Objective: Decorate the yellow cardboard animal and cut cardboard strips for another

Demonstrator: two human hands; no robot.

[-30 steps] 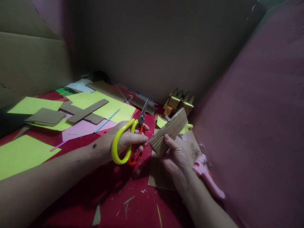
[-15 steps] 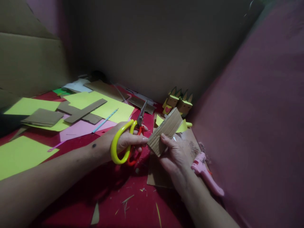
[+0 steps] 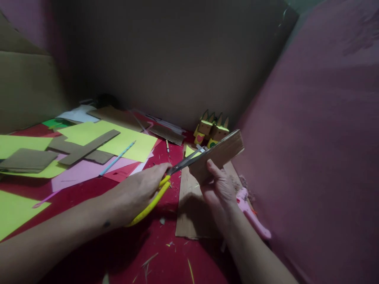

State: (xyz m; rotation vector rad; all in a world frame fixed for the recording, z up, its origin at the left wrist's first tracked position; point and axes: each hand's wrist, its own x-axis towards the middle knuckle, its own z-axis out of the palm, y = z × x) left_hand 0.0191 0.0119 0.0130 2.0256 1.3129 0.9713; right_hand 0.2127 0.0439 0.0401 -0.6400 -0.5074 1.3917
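Note:
My left hand (image 3: pixel 145 189) is closed on scissors (image 3: pixel 152 203) with yellow handles. Their dark blades point up and to the right, along the upper left edge of a brown cardboard piece (image 3: pixel 220 156). Whether the blades close on that edge I cannot tell. My right hand (image 3: pixel 217 187) grips the cardboard from below, its thumb flat on the front face and the other fingers hidden behind. Under both, a larger cardboard sheet (image 3: pixel 192 205) lies on the red tabletop (image 3: pixel 124 252).
Yellow sheets (image 3: pixel 133 136), cardboard strips (image 3: pixel 90 148) and a light blue pencil (image 3: pixel 118 158) lie at left. Small cardboard figures (image 3: pixel 211 128) stand at the back, near the corner. A pink glue gun (image 3: pixel 253 217) rests by the pink wall (image 3: pixel 319 157) at right.
The scissors have swung from upright to slanting right, and their blades now meet the cardboard's edge. The cardboard has turned and moved right. The view has shifted slightly right.

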